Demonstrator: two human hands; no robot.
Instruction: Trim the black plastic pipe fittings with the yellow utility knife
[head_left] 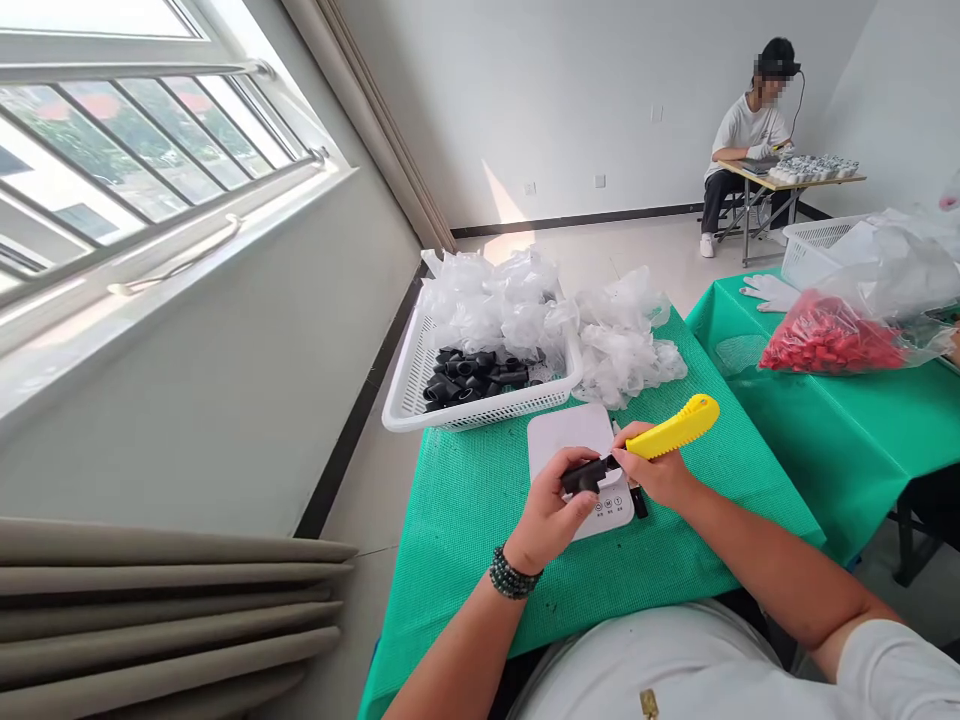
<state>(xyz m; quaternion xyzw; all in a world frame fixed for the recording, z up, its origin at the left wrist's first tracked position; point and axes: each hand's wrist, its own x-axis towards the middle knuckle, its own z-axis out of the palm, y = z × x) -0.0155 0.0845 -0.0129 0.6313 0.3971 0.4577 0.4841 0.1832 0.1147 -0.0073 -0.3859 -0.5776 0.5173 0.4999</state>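
My left hand (551, 505) is closed around a black plastic tee fitting (586, 476), its side branch turned toward me. A yellow utility knife (673, 428) is gripped in my right hand (654, 470), handle up and to the right. Its tip meets the right end of the fitting; the blade itself is hardly visible. Both hands are above a white digital scale (566, 432) with buttons along its near edge. Beside the scale, partly under my right hand, lies a small black object (639, 503) that I cannot make out.
Behind the scale, a white plastic basket (405, 390) holds black fittings (469, 375) and bagged ones. Crumpled clear bags (626, 345) lie beside it on the green-covered table (465, 560). On another table are a bag of red parts (832, 340) and gloves (771, 292). A co-worker (750, 130) sits far back.
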